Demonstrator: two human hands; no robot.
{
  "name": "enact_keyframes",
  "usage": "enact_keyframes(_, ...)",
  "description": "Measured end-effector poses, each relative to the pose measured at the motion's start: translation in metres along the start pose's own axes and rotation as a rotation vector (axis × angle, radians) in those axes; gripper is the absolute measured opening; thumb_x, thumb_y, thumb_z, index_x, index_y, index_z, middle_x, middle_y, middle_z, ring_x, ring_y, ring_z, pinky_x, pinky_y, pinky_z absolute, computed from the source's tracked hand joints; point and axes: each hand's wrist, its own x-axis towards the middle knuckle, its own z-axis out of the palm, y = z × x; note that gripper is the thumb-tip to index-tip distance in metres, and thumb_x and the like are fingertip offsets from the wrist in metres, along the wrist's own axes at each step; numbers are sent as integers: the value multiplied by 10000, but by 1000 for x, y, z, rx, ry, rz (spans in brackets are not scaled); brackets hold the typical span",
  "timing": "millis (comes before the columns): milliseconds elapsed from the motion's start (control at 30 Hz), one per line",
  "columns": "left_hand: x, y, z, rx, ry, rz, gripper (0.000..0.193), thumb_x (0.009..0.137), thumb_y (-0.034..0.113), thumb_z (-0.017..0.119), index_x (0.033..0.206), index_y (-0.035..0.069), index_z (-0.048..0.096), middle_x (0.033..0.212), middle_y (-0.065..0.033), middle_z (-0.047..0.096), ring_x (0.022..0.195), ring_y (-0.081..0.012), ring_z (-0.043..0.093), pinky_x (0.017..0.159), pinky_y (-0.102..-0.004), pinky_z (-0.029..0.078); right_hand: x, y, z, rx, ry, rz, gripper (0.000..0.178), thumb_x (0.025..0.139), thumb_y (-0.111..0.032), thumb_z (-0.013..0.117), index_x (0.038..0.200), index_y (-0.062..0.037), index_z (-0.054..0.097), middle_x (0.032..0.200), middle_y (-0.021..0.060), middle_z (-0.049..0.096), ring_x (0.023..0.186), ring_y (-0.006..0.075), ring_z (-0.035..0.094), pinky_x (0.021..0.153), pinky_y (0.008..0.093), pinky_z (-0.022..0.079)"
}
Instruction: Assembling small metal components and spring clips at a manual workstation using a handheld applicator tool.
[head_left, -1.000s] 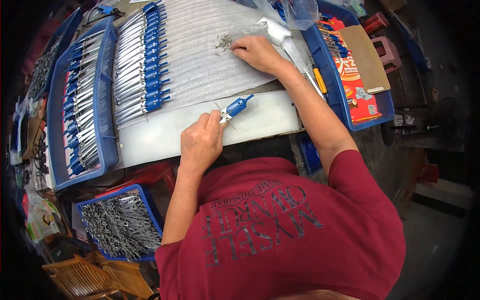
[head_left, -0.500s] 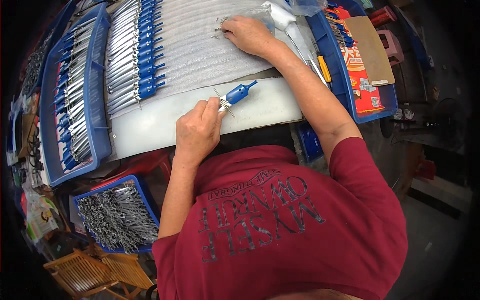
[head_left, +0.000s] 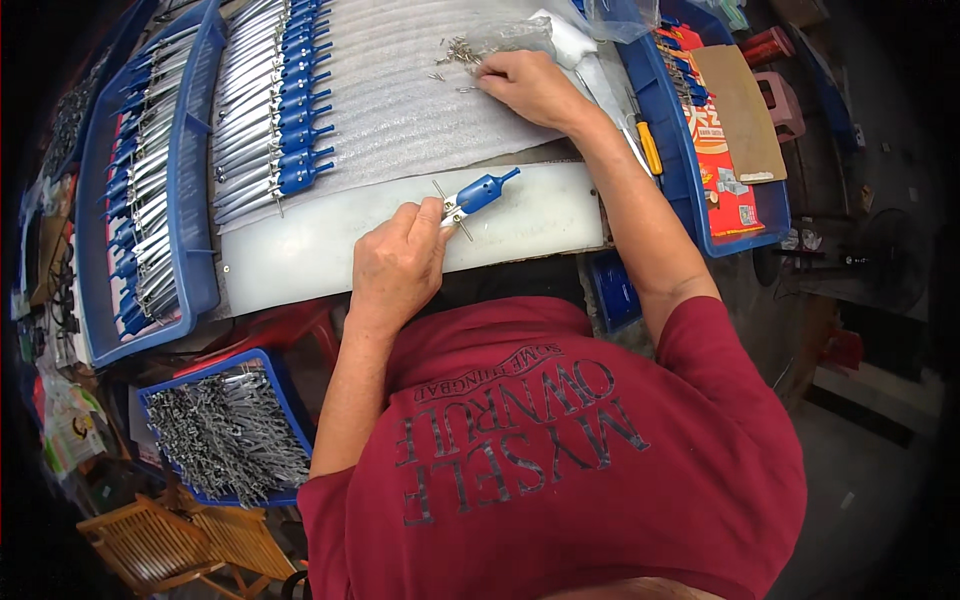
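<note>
My left hand (head_left: 398, 262) is closed around the silver legs of a blue-headed metal assembly (head_left: 487, 190). Its blue, narrow-tipped end points to the right over the white board (head_left: 310, 250), and a thin cross rod sticks out on both sides. On the foam sheet (head_left: 390, 100), my right hand (head_left: 535, 88) has its fingertips pinched together beside a small heap of metal pins (head_left: 460, 50). Whatever those fingers hold, if anything, is too small to see. A long row of similar blue-and-silver assemblies (head_left: 250, 110) lies across the sheet on the left.
A blue tray (head_left: 203, 150) of assemblies stands at the left, above a blue bin (head_left: 285, 395) heaped with grey metal parts. Right of my arm lie a yellow-handled screwdriver (head_left: 650, 148) and another blue tray (head_left: 690, 190) with cardboard (head_left: 740, 115). A plastic bag (head_left: 510, 35) lies behind the pins.
My right hand has drawn back from the heap, toward the right and slightly nearer, uncovering more pins. My left hand keeps the assembly in nearly the same place.
</note>
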Motion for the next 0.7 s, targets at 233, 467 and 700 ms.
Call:
enact_keyframes(233,-1,-1,0,-12,-7,-2,214,704,112,584,872,32,478,622,-76,441,479,-226,490,406,-321,387,0,3,-7,-46,-65,5,190,747,-164,513,844,-17,585,738,143,585,666,261,553,627,314,420)
enact_keyframes(467,0,-1,0,-17,1,7,187,711,113,572,850,35,475,624,-79,448,480,-228,493,409,-319,392,10,0,-3,-106,-57,59,161,715,-137,508,734,-3,595,741,181,577,716,326,557,658,378,431)
enact_keyframes(700,0,1,0,-21,-8,-2,179,712,111,570,846,39,477,622,-81,449,476,-234,492,407,-326,393,23,1,8,-411,-206,54,164,700,-105,485,763,15,577,711,195,564,696,343,543,646,387,423)
